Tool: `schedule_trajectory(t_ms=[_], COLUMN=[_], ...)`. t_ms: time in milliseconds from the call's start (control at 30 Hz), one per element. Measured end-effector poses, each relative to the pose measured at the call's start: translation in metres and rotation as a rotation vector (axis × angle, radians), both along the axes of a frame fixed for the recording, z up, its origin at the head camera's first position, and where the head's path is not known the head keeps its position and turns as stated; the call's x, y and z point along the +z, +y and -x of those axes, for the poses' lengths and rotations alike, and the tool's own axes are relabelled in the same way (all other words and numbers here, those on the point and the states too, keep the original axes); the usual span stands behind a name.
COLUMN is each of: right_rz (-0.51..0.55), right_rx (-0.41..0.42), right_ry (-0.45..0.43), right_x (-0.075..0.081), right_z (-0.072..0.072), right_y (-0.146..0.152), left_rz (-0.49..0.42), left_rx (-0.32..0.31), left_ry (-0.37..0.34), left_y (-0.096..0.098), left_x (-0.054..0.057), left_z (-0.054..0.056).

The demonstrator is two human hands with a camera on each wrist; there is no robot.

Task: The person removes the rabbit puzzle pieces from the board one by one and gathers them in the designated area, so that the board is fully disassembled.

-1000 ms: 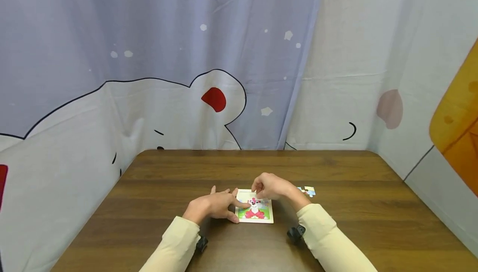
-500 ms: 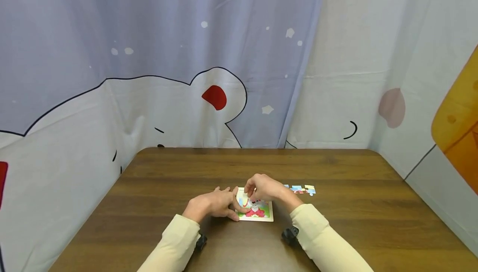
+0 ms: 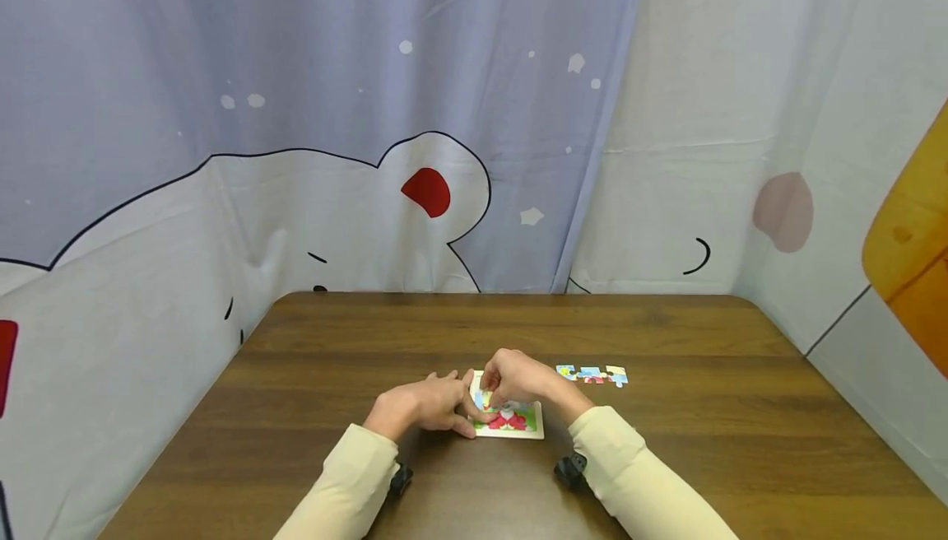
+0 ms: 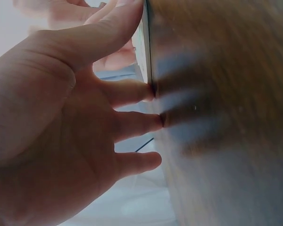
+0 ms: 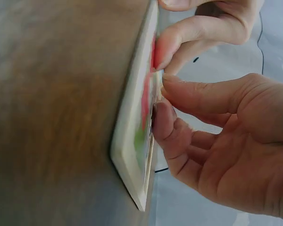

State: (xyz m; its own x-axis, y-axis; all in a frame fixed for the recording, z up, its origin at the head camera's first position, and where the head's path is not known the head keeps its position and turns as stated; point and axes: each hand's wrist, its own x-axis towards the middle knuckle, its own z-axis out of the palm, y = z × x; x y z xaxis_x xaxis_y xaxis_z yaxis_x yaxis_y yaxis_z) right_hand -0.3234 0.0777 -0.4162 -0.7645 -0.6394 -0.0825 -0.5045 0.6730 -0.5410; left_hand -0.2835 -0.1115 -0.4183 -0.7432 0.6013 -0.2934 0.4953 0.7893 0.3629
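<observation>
A small wooden jigsaw tray (image 3: 538,431) with a pink-and-white cartoon animal picture lies flat on the table. My left hand (image 3: 425,406) rests at its left side: the index finger reaches onto the picture and the thumb touches the near left corner. In the left wrist view, other left fingers (image 4: 132,162) stretch straight past the tray's edge. Over the tray's upper left part, my right hand (image 3: 517,377) pinches a jigsaw piece (image 5: 158,84) between thumb and index finger, low against the tray. The fingers cover most of that piece.
Three loose jigsaw pieces (image 3: 591,374) lie in a row on the brown table (image 3: 666,433), right of the tray. A printed curtain (image 3: 355,219) hangs behind the table. Each wrist carries a small black camera (image 3: 570,471).
My right hand has moved left across the tray to its upper left part, uncovering more of the loose pieces. My left hand stays at the tray's left side, its index finger shifted slightly.
</observation>
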Motion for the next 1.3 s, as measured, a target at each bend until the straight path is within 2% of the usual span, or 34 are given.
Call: schedule_trajectory(t_ms=[300, 467, 867, 1200, 1300], right_rz=[-0.012, -0.002, 0.145, 0.233, 0.233], right_rx=[-0.028, -0.01, 0.002, 0.003, -0.025], right_ry=[-0.026, -0.033, -0.139, -0.226, -0.233], right_x=[-0.001, 0.001, 0.006, 0.023, 0.027], right_z=[0.001, 0.0, 0.004, 0.008, 0.011], right_y=[-0.001, 0.001, 0.012, 0.049, 0.066], left_rz=[-0.012, -0.009, 0.023, -0.011, -0.021], left_rx=[0.007, 0.005, 0.004, 0.014, 0.021], left_ry=[-0.009, -0.006, 0.03, 0.028, 0.023], left_y=[0.001, 0.001, 0.003, 0.004, 0.003], left_x=[0.0, 0.0, 0.0, 0.0, -0.001], left_z=[0.0, 0.001, 0.001, 0.001, 0.002])
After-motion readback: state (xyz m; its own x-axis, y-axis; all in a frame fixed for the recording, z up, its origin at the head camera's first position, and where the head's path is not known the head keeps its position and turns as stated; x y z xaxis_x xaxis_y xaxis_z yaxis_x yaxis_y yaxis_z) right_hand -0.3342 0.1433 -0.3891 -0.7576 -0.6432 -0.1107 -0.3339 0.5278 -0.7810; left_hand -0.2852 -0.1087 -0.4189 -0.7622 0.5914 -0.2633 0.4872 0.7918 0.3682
